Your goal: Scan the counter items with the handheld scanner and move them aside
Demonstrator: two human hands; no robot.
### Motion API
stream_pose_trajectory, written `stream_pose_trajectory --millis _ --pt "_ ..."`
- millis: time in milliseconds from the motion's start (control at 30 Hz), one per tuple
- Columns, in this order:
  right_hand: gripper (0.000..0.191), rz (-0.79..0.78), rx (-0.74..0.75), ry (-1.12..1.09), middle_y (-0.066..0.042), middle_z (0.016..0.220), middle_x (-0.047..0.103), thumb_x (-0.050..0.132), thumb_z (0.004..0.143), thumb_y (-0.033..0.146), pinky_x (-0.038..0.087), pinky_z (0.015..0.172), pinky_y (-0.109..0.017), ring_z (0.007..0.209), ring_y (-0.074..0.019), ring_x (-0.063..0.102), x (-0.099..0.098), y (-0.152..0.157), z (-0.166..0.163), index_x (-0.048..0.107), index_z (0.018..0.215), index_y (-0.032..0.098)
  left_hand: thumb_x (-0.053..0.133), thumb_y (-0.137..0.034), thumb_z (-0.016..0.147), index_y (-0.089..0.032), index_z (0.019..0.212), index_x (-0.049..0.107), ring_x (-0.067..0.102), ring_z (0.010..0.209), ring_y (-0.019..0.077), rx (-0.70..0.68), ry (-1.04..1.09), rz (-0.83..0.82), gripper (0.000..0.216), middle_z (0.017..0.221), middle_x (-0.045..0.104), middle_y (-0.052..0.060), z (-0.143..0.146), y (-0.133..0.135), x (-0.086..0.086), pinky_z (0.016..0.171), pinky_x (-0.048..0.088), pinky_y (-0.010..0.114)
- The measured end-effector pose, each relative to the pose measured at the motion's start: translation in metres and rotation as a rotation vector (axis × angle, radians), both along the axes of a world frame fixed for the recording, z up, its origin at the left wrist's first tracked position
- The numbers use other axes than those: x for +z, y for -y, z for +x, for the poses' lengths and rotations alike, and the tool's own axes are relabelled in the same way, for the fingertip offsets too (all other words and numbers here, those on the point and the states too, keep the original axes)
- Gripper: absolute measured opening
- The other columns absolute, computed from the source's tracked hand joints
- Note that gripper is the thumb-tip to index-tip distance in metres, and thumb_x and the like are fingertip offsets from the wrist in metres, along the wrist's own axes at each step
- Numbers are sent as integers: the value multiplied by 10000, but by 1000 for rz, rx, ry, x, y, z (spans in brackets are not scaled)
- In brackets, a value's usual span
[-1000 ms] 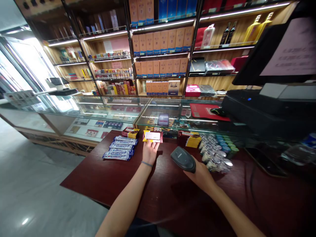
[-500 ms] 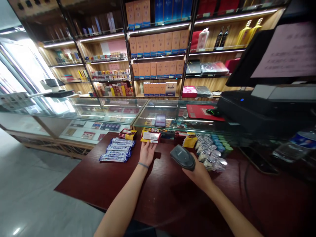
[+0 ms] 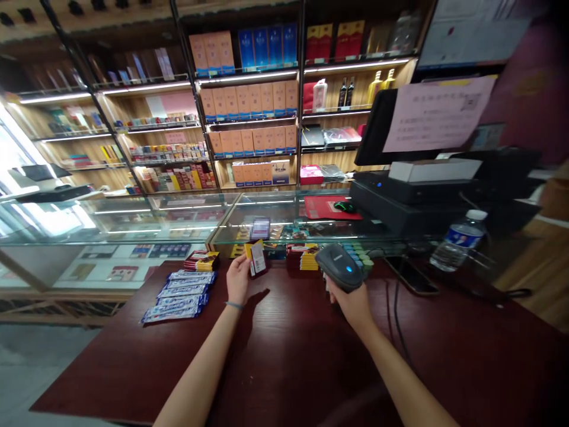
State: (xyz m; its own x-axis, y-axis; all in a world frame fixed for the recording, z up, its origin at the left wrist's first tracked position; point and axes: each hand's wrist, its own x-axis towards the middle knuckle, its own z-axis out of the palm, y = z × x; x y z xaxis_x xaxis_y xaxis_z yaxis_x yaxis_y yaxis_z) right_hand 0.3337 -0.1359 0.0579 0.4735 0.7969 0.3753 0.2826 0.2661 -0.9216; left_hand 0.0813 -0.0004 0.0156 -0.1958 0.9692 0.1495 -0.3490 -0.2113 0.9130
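My left hand (image 3: 237, 277) grips a small flat packet (image 3: 256, 258), red and yellow with a white label, lifted upright above the dark red counter (image 3: 284, 350). My right hand (image 3: 351, 302) is wrapped round the handle of a grey barcode scanner (image 3: 340, 267) with a blue light on top, raised just right of the packet. A row of blue-and-white wrapped bars (image 3: 180, 293) lies left of my left hand. Behind it sits a stack of red and yellow packets (image 3: 202, 260). More stacked packets (image 3: 306, 256) lie behind the scanner.
A glass display case (image 3: 178, 213) runs along the counter's far edge. At the right stand a black till with a screen (image 3: 427, 178), a water bottle (image 3: 457, 240), a phone (image 3: 411, 274) and a cable (image 3: 395, 320). Shelves of boxes and bottles (image 3: 249, 118) fill the back wall.
My left hand has lifted the packet off the counter and turned it upright. The scanner has risen and its blue light shows. The view has swung to the right.
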Motion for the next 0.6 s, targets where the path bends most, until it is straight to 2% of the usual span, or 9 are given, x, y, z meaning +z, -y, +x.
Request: stream_pose_trajectory --millis 67,133,267,367,467,600 --pt "373 -1 -16 -65 13 458 556 720 744 542 458 436 -279 394 -141 511 8 4 5 585 654 207 758 -350 786 -197 1004 702 714 914 229 36 -219 117 272 992 754 79 8 -1 11 865 547 357" --pt "396 14 -20 -111 13 458 547 735 730 548 451 430 -271 397 -134 504 15 6 10 567 620 207 741 -304 804 -243 1007 729 702 999 250 15 -417 237 212 1041 755 65 18 0 22 946 518 366" --pt "386 51 -44 -156 14 482 545 744 724 528 445 448 -265 422 -123 495 20 7 19 574 622 197 755 -226 777 -302 981 746 697 1023 266 -181 -566 354 218 1048 762 50 50 -1 37 1024 477 367" --pt "363 62 -63 -172 14 495 546 734 733 510 438 457 -272 430 -123 483 20 6 23 576 634 198 753 -179 753 -302 959 745 703 1007 258 -314 -604 508 240 1046 762 66 76 -5 37 1017 489 350" --pt "351 48 -53 -170 13 486 535 712 762 492 446 471 -283 439 -133 487 21 7 27 556 607 218 710 -130 762 -298 959 742 712 955 247 -344 -712 649 261 987 761 83 98 -9 33 989 507 343" --pt "342 57 -52 -174 5 484 541 688 792 468 461 505 -305 452 -146 500 19 6 32 554 584 231 680 -73 753 -290 952 744 703 988 256 -386 -762 640 302 988 755 99 115 -12 28 1032 477 370"
